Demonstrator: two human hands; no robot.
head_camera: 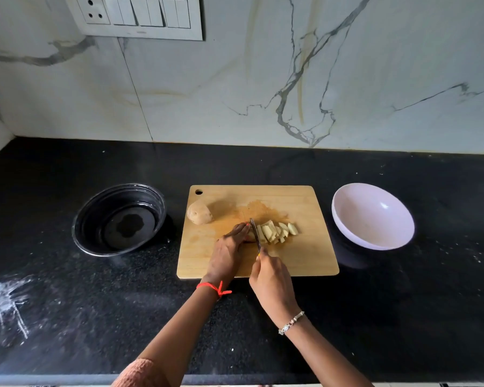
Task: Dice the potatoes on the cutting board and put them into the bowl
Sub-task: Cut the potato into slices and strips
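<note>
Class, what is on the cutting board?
A whole potato, cut strips, and the knife in the right hand. The left hand covers most of the piece being cut.

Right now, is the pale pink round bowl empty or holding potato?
Empty. The pale pink round bowl shows only its bare inside, and the cut potato strips all lie on the wooden cutting board.

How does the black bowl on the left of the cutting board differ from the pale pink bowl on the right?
The glossy black round bowl stands left of the wooden cutting board; the pale pink round bowl stands right of it. The black bowl has a flat bottom; the pink bowl curves smoothly inside. Both stand on the black counter and hold no potato pieces.
</note>
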